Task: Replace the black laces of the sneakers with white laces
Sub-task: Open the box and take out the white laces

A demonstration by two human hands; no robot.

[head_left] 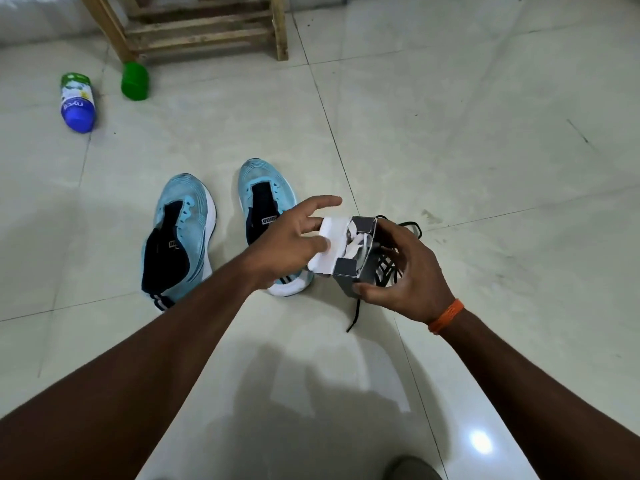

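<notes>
small grey cardboard box [346, 268], white laces [356, 242] inside
right hand [405, 271] grips it, left hand [294, 244] pinches its white flap [330, 258], black laces [410, 226] lying under the right hand

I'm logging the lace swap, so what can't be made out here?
Head view:
White laces in the grey cardboard box: mostly hidden by its walls and white flap.
Black laces on the floor: partly behind the right hand.
Right-side light-blue sneaker: rear covered by the left hand.
Wooden rack: cut by the top edge.
</notes>
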